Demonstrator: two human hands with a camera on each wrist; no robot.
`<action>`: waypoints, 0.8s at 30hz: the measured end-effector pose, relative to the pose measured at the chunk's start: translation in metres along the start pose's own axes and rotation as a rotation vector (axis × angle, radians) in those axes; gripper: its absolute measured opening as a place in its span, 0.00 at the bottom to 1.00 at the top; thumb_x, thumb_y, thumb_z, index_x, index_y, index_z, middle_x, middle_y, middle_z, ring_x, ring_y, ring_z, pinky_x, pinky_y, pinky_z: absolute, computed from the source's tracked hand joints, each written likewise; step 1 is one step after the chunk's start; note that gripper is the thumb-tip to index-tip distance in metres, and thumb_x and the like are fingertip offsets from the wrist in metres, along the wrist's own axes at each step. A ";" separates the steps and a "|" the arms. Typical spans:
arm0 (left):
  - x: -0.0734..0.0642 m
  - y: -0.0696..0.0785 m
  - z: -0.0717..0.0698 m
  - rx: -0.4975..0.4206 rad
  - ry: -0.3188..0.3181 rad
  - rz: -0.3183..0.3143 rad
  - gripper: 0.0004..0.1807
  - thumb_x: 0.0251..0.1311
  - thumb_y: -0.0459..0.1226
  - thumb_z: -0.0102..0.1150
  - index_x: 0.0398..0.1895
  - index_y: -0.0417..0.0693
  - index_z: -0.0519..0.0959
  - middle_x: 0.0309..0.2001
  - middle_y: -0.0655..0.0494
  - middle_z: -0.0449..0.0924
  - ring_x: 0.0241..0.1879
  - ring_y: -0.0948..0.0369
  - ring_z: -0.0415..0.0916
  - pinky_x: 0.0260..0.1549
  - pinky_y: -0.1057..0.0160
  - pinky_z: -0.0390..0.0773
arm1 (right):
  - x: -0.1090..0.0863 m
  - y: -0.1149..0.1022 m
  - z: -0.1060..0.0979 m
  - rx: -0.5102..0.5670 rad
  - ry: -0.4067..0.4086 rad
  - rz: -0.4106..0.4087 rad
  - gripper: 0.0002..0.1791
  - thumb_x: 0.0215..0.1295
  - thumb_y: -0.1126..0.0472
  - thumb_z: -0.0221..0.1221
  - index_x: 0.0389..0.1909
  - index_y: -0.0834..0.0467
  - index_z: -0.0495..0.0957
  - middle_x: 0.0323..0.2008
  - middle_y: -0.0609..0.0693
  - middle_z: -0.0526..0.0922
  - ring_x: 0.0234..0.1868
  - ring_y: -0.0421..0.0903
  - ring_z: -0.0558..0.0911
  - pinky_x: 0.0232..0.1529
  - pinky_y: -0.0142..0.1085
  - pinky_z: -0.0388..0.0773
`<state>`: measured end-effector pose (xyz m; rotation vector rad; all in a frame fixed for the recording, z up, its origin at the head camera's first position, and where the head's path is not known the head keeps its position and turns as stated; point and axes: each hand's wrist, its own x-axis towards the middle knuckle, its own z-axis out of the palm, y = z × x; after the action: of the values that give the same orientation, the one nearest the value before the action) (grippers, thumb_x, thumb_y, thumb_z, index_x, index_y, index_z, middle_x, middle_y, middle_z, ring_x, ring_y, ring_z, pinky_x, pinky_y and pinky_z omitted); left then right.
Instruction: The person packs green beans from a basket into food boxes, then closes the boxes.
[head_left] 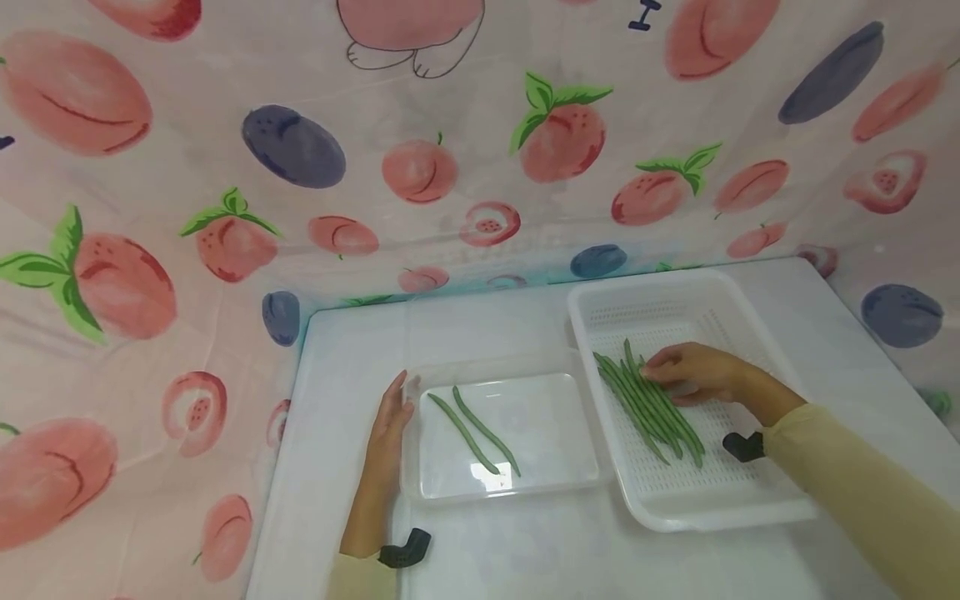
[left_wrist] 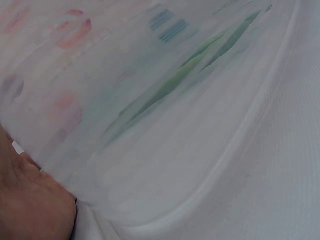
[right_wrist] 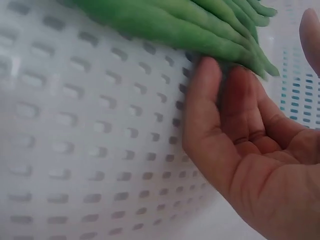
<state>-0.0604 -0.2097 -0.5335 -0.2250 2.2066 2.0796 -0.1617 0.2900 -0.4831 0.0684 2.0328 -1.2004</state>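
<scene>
My left hand (head_left: 386,429) rests along the left wall of a clear plastic container (head_left: 506,503), fingers stretched beside it and tips near its back left corner. Two green beans (head_left: 465,433) lie slantwise in this container. In the left wrist view the palm (left_wrist: 37,205) is against the wall's outside, and the beans (left_wrist: 170,85) show blurred through the plastic. My right hand (head_left: 693,372) is over a white perforated basket (head_left: 660,523), at a bundle of green beans (head_left: 648,408). Its bent fingertips (right_wrist: 205,70) touch the beans' underside in the right wrist view, one digit standing apart.
Both containers stand side by side on a white table (head_left: 517,550), the basket's left rim close to the clear container's right side. A fruit-print curtain (head_left: 480,192) hangs behind the table and at its sides. Black wrist straps (head_left: 405,550) show at the cuffs.
</scene>
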 end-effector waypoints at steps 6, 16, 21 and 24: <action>-0.001 0.002 0.000 0.003 -0.002 0.009 0.27 0.79 0.49 0.43 0.78 0.77 0.58 0.82 0.68 0.47 0.83 0.57 0.39 0.76 0.33 0.45 | 0.001 0.000 0.002 -0.018 0.003 0.000 0.34 0.68 0.47 0.66 0.62 0.68 0.71 0.52 0.55 0.78 0.48 0.46 0.77 0.46 0.39 0.83; 0.000 0.001 0.001 0.014 0.003 0.004 0.28 0.78 0.53 0.44 0.78 0.75 0.58 0.82 0.68 0.47 0.83 0.55 0.40 0.75 0.31 0.48 | 0.001 0.001 0.005 -0.038 0.014 -0.010 0.33 0.66 0.50 0.69 0.60 0.70 0.71 0.42 0.52 0.78 0.41 0.45 0.78 0.42 0.36 0.83; 0.000 0.000 0.001 0.009 0.001 -0.005 0.28 0.78 0.52 0.44 0.78 0.76 0.58 0.82 0.69 0.47 0.83 0.57 0.40 0.75 0.32 0.47 | 0.001 0.001 0.005 -0.041 0.011 -0.014 0.32 0.64 0.53 0.70 0.58 0.70 0.71 0.39 0.52 0.76 0.39 0.45 0.78 0.39 0.35 0.83; 0.000 0.001 0.000 0.014 0.003 -0.004 0.28 0.78 0.52 0.43 0.78 0.76 0.58 0.82 0.71 0.47 0.83 0.58 0.39 0.76 0.32 0.45 | 0.001 0.002 0.004 -0.050 0.008 -0.022 0.31 0.64 0.52 0.70 0.57 0.69 0.72 0.39 0.52 0.75 0.39 0.45 0.77 0.39 0.35 0.83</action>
<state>-0.0606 -0.2092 -0.5327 -0.2310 2.2199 2.0624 -0.1590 0.2873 -0.4861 0.0267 2.0743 -1.1633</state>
